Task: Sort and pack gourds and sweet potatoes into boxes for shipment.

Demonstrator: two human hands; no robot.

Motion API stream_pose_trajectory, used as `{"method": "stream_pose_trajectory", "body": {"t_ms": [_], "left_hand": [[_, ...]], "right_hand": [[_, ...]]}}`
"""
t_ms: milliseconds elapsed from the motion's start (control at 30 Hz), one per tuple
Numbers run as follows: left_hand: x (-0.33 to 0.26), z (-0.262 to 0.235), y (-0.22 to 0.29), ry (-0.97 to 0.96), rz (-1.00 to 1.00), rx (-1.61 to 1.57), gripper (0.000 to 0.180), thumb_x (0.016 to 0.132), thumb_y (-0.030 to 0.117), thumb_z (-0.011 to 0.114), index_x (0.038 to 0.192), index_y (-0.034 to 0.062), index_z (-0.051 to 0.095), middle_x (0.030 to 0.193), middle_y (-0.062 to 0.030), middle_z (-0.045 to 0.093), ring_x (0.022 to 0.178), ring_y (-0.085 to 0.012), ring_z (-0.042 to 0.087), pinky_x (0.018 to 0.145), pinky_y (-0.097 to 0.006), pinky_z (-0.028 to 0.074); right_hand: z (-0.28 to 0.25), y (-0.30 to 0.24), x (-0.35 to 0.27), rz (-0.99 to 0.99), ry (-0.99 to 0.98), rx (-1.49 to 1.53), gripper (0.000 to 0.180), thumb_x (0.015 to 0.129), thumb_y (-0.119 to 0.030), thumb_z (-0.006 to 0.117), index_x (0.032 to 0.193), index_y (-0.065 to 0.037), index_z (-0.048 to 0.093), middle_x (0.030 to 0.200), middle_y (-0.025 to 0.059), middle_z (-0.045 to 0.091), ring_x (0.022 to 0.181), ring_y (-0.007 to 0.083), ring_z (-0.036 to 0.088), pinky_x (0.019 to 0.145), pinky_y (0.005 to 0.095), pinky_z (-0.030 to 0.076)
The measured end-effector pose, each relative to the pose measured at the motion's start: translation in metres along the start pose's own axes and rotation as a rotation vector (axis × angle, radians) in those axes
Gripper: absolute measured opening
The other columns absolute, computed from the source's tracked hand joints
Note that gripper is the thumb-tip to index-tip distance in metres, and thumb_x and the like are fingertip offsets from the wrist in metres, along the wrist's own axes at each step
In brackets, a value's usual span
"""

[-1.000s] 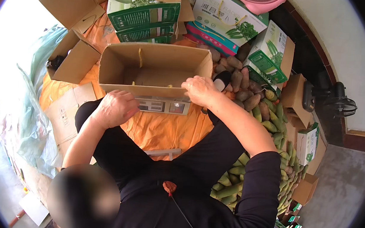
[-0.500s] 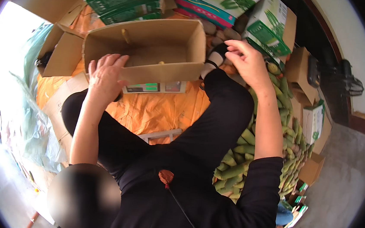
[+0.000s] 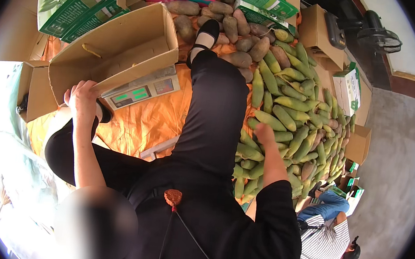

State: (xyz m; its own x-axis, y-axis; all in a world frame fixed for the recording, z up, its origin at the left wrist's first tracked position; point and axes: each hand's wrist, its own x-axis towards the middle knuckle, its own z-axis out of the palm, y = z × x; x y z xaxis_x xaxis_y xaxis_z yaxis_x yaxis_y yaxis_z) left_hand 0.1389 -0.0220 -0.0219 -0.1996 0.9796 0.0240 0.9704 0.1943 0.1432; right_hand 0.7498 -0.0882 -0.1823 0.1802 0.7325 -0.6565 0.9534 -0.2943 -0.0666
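An open brown cardboard box sits tilted across a white scale with a lit green display. Two short cord loops show on its walls, and little else can be seen inside. My left hand grips the box's near left corner, its fingers hooked over the rim. To the right, my right hand is low over a broad heap of green radishes. Its fingers are foreshortened and partly hidden, so I cannot make out whether it holds a radish.
Reddish-brown root vegetables lie beyond my foot. Green printed cartons stand at the back left. An orange sheet covers the floor. A black fan stands far right, and another person in a striped shirt sits lower right.
My view has swung right, bringing more of the radish heap into sight. My right hand has come down from beside the box to the radishes. My left hand now grips the box rim.
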Motion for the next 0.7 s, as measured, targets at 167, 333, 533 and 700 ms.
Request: {"method": "stream_pose_trajectory", "body": {"t_ms": [167, 333, 533, 700], "left_hand": [[-0.001, 0.005, -0.002, 0.046, 0.033, -0.025, 0.02, 0.075, 0.008, 0.063, 0.093, 0.0154, 0.068, 0.088, -0.0014, 0.064, 0.096, -0.0226, 0.059, 0.099, -0.043, 0.033], [-0.004, -0.004, -0.005, 0.055, 0.055, -0.048, 0.019, 0.072, 0.007, 0.066, 0.09, 0.0138, 0.068, 0.086, -0.0022, 0.063, 0.092, -0.024, 0.06, 0.091, -0.04, 0.038], [0.0, -0.001, 0.002, 0.098, 0.059, -0.037, 0.016, 0.072, 0.007, 0.066, 0.085, 0.0154, 0.068, 0.084, -0.0018, 0.062, 0.089, -0.0238, 0.059, 0.09, -0.04, 0.038], [0.002, -0.006, 0.009, 0.064, 0.02, -0.053, 0.015, 0.075, 0.005, 0.067, 0.086, 0.0145, 0.068, 0.085, -0.0027, 0.062, 0.091, -0.0248, 0.059, 0.093, -0.042, 0.037]], "right_hand": [[0.071, 0.019, -0.042, 0.099, -0.124, -0.048, 0.034, 0.079, -0.023, 0.069, 0.111, -0.012, 0.063, 0.104, 0.0104, 0.067, 0.103, 0.0302, 0.063, 0.086, 0.0399, 0.051], [0.095, 0.004, -0.047, 0.084, -0.185, -0.072, 0.043, 0.081, -0.028, 0.067, 0.121, -0.012, 0.061, 0.107, 0.0118, 0.068, 0.104, 0.0303, 0.063, 0.087, 0.0408, 0.051], [0.144, 0.018, -0.046, 0.125, -0.37, 0.204, 0.037, 0.078, -0.029, 0.072, 0.107, -0.008, 0.066, 0.105, 0.0161, 0.068, 0.104, 0.0345, 0.062, 0.088, 0.0424, 0.048], [0.143, 0.024, -0.058, 0.145, -0.316, 0.412, 0.025, 0.074, -0.017, 0.075, 0.089, 0.001, 0.067, 0.079, 0.0114, 0.069, 0.07, 0.0273, 0.065, 0.061, 0.0376, 0.05]]}}
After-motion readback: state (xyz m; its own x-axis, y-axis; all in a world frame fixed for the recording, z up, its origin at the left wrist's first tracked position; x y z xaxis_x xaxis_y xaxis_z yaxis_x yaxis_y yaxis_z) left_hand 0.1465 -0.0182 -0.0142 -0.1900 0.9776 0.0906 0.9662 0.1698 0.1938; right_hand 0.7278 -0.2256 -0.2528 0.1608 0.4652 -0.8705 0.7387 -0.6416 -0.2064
